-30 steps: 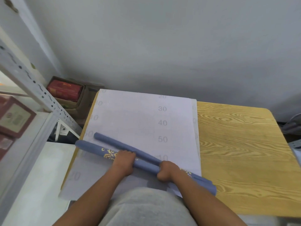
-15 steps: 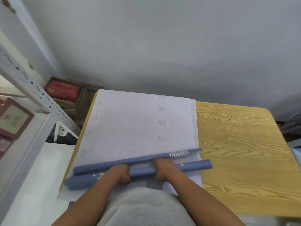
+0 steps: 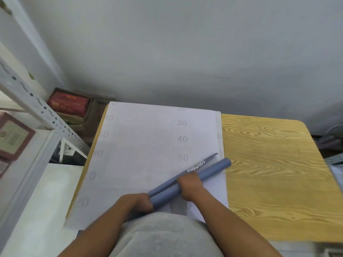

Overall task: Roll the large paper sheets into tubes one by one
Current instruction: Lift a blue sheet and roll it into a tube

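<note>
A blue paper tube (image 3: 209, 173) lies slanted over a stack of large white sheets (image 3: 144, 145) printed with faint numbers on the wooden table (image 3: 269, 173). A loose blue flap (image 3: 202, 165) with a white pattern runs along the tube's far side. My left hand (image 3: 138, 203) grips the tube's near end by my body. My right hand (image 3: 190, 185) grips the tube around its middle. The tube's far end points toward the right edge of the sheets.
A white metal shelf (image 3: 37, 108) stands at the left, with a framed box (image 3: 13, 136) on it. A carton holding red boxes (image 3: 69, 103) sits on the floor behind the table's left corner. Grey wall rises behind the table.
The tube has swung counter-clockwise: its right end rose away from me and its left end came in to my body. My left hand slid to the tube's near end.
</note>
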